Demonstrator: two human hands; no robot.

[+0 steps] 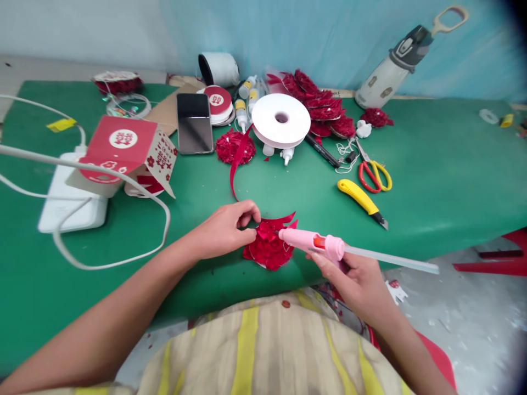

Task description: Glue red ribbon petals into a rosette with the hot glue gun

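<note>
A red ribbon flower [272, 249] lies near the front edge of the green table. My left hand [230, 227] is closed at its upper left, thumb and fingertips pinching the red ribbon [235, 170] by the petals. That ribbon runs back to a white spool [282, 118]. In my right hand [349, 277] is a pink hot glue gun [313, 241], its nozzle pointing left at the flower's top. A long clear glue stick [391, 259] sticks out of its rear. Whether the nozzle touches the petals I cannot tell.
To the right lie a yellow utility knife [358, 197] with its blade showing and scissors [374, 173]. Behind are a phone [195, 123], a pile of red flowers [317, 104] and a tilted bottle [385, 77]. At left, white cables loop past a power bank [74, 197] and a red box [123, 148].
</note>
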